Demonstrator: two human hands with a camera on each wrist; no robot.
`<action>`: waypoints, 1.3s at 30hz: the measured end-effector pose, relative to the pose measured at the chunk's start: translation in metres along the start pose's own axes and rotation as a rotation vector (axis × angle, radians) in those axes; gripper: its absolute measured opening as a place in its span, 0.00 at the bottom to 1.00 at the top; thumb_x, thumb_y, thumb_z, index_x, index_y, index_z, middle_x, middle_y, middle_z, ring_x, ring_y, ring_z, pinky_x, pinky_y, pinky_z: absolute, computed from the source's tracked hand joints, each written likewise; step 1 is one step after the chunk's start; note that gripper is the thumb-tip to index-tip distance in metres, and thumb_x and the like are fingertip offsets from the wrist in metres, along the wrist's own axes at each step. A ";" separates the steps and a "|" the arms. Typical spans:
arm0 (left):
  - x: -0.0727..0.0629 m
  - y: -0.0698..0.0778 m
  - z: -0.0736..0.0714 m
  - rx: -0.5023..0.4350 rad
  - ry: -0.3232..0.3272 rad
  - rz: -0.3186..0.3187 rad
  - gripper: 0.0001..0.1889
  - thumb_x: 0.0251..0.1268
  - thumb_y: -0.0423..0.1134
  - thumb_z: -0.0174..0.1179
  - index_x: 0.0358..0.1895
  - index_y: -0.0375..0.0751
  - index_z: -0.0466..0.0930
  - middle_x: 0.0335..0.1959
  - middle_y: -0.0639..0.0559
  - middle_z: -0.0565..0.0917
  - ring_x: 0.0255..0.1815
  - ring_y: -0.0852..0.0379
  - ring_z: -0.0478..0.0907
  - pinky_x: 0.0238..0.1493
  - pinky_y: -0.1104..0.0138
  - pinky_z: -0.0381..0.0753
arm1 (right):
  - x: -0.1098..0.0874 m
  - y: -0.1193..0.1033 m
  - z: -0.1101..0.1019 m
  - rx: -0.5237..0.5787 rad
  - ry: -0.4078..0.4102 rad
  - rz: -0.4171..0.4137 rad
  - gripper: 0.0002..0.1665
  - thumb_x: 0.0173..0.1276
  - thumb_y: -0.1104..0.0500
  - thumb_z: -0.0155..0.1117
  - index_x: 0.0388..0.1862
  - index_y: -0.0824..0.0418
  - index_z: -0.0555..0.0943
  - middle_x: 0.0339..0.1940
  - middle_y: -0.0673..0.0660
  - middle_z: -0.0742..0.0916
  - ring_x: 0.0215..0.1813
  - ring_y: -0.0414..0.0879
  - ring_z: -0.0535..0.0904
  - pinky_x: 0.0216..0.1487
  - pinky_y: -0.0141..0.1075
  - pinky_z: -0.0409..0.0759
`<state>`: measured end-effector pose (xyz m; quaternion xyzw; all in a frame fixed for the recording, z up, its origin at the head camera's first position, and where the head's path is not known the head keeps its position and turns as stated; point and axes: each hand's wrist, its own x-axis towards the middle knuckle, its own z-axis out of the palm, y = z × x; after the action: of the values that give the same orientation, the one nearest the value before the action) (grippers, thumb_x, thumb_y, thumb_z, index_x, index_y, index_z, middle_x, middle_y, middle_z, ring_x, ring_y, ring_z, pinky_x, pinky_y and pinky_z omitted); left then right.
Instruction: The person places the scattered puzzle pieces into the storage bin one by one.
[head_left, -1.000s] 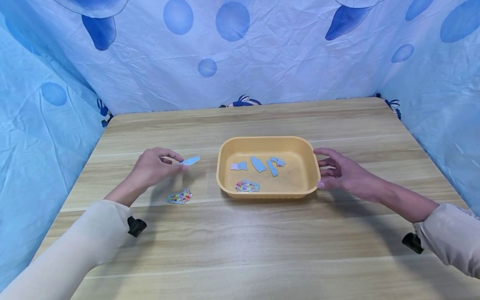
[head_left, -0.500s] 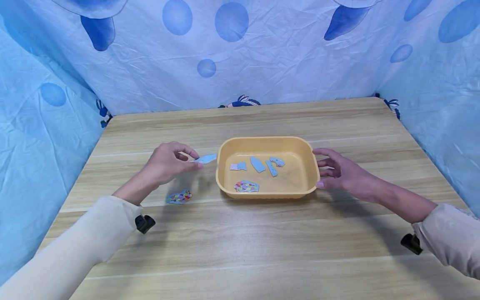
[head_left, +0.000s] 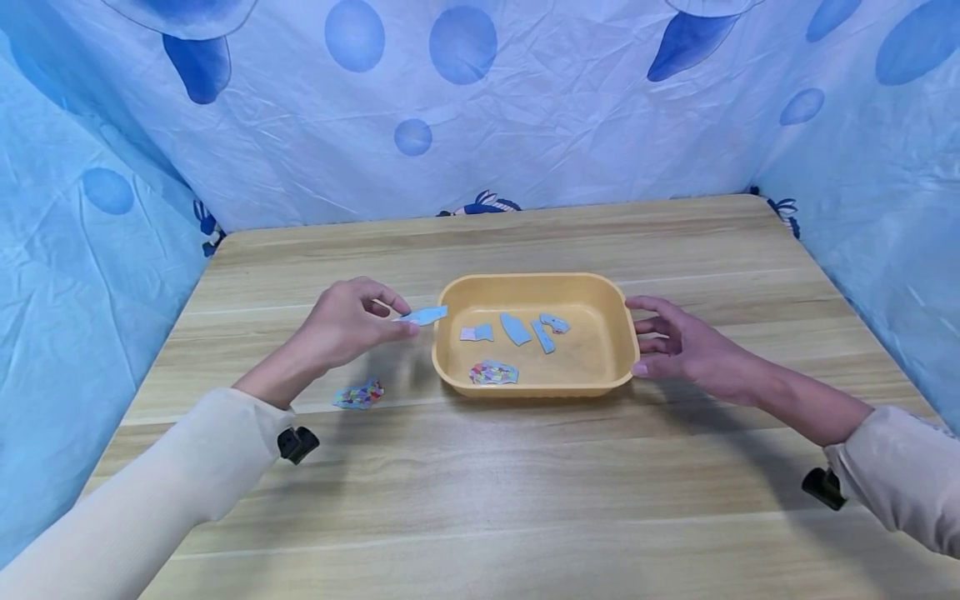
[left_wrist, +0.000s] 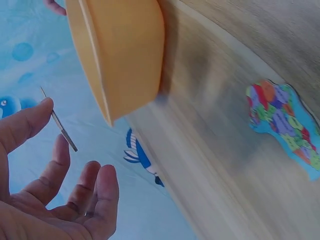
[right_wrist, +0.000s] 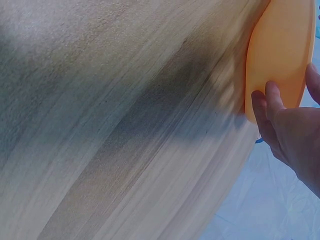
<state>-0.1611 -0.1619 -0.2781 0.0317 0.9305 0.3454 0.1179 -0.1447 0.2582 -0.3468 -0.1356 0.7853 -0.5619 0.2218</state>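
Note:
My left hand (head_left: 348, 321) pinches a flat light-blue puzzle piece (head_left: 426, 316) between thumb and fingers, just at the left rim of a yellow plastic tray (head_left: 532, 391). Edge-on, that thin piece (left_wrist: 63, 131) shows between the fingertips in the left wrist view. Against the tray's right end rests my right hand (head_left: 693, 354), its fingers extended along the outer wall (right_wrist: 280, 60). Inside the tray lie several pieces, among them a multicoloured piece (head_left: 493, 372), a pink-and-blue piece (head_left: 477, 332) and a pointed blue piece (head_left: 515, 328).
Another multicoloured puzzle piece (head_left: 358, 394) lies on the wooden table (head_left: 480, 483), left of the tray and nearer the front. A blue patterned curtain (head_left: 525, 133) hangs behind the table and along both sides.
My left hand has moved right with the light-blue piece, from over the table to the tray's left rim. The right hand and the tray stay where they were.

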 end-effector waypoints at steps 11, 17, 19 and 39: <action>0.008 0.026 0.017 -0.008 -0.003 0.092 0.13 0.51 0.46 0.73 0.38 0.46 0.84 0.52 0.53 0.78 0.52 0.48 0.75 0.46 0.56 0.79 | 0.000 0.000 0.001 0.002 0.005 0.009 0.51 0.60 0.64 0.70 0.75 0.57 0.51 0.66 0.69 0.70 0.62 0.59 0.73 0.52 0.35 0.80; 0.013 0.039 0.024 0.027 -0.009 0.133 0.13 0.50 0.46 0.74 0.37 0.47 0.84 0.51 0.54 0.78 0.53 0.50 0.74 0.48 0.56 0.77 | 0.000 0.000 0.001 -0.001 0.005 0.017 0.51 0.60 0.64 0.71 0.75 0.56 0.52 0.66 0.68 0.70 0.63 0.58 0.72 0.52 0.34 0.79; 0.014 0.042 0.025 0.032 -0.011 0.137 0.13 0.50 0.45 0.74 0.37 0.46 0.84 0.51 0.53 0.78 0.53 0.49 0.74 0.48 0.56 0.78 | 0.000 0.000 0.001 0.004 0.003 0.017 0.51 0.60 0.64 0.71 0.75 0.56 0.52 0.67 0.68 0.70 0.63 0.59 0.72 0.52 0.34 0.80; 0.028 0.068 0.053 -0.063 -0.226 0.078 0.11 0.49 0.42 0.75 0.34 0.44 0.84 0.48 0.51 0.80 0.46 0.52 0.74 0.38 0.62 0.75 | 0.000 -0.001 0.000 0.004 0.008 0.020 0.51 0.60 0.63 0.71 0.75 0.56 0.52 0.67 0.68 0.70 0.64 0.60 0.72 0.52 0.34 0.80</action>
<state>-0.1773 -0.0727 -0.2788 0.1031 0.8980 0.3729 0.2096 -0.1446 0.2575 -0.3458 -0.1249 0.7865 -0.5615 0.2247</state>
